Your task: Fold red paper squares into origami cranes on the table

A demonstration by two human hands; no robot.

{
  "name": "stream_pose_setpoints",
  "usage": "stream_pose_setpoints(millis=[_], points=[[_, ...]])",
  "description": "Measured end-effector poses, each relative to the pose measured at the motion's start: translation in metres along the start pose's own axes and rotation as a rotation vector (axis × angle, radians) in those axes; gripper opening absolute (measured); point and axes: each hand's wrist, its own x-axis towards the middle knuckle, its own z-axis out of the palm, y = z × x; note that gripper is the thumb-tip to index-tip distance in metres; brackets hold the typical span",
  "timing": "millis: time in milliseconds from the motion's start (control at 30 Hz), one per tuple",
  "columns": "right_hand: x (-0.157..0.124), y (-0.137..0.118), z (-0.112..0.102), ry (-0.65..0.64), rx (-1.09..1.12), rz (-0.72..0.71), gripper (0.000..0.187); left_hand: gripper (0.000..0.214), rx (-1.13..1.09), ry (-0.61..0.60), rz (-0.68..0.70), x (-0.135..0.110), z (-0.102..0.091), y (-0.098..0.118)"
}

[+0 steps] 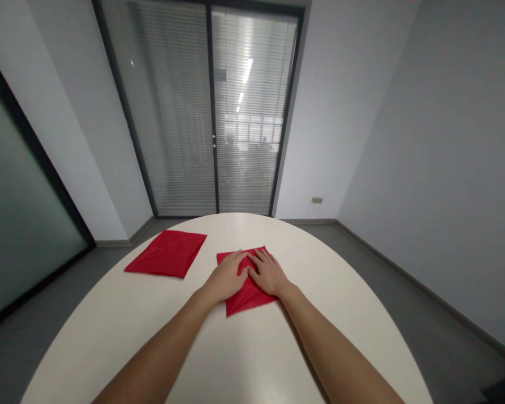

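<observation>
Round white surface (320, 269) stands before a glazed partition (180, 112) fitted with blinds. Folded red cloth (249, 294), taken as landmark, lies on it, partly covered by both hands. Left hand (226, 275) rests on the cloth's left part, grip flat, fingers extended. Right hand (268, 273) rests on its right part, grip flat, fingers slightly spread. Thumbs lie close together over its middle; from my position, I cannot tell whether they touch. Second red cloth (166, 253) lies left of the landmark, apart from it.

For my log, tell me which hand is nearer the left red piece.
Left. The left hand is right of the left red piece, not touching it; the right hand lies farther right. Both touch the other red piece.
</observation>
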Motion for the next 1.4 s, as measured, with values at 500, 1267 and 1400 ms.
stream_pose_setpoints(millis=[500, 1267, 1400], points=[[-0.006, -0.014, -0.016, 0.209, -0.076, -0.049, 0.047, 0.062, 0.368, -0.074, -0.029, -0.006, 0.026, -0.02], [-0.003, 0.001, -0.006, 0.038, -0.023, 0.177, 0.061, 0.061, 0.398, -0.102, -0.014, -0.005, 0.029, -0.014], [-0.012, 0.009, -0.017, 0.128, -0.034, 0.088, 0.049, 0.062, 0.39, -0.091, -0.018, -0.005, 0.029, -0.015]])
